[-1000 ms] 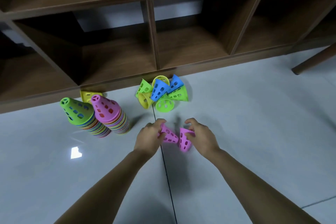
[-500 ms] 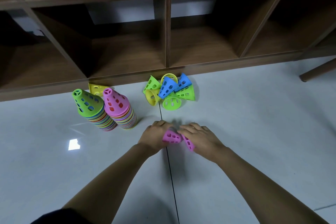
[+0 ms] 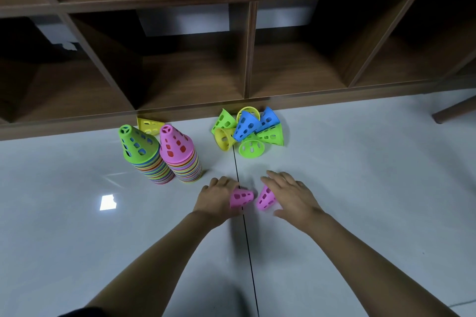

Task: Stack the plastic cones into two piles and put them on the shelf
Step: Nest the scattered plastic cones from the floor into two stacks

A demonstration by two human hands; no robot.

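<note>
While two pink cones lay on their sides on the floor:
Left cone (image 3: pixel 242 197): in the left hand (image 3: pixel 216 197), fingers curled around its wide end, tip pointing right.
Right cone (image 3: pixel 265 197): under the right hand (image 3: pixel 291 194), whose fingers were spread loosely over it; grip uncertain; tip pointing up-left.
Stacks: green-topped stack (image 3: pixel 144 156) and pink-topped stack (image 3: pixel 181 156) stood up-left, nearer the left hand.
Loose pile (image 3: pixel 248 130): just beyond the hands, before the shelf (image 3: pixel 247 49).
</note>
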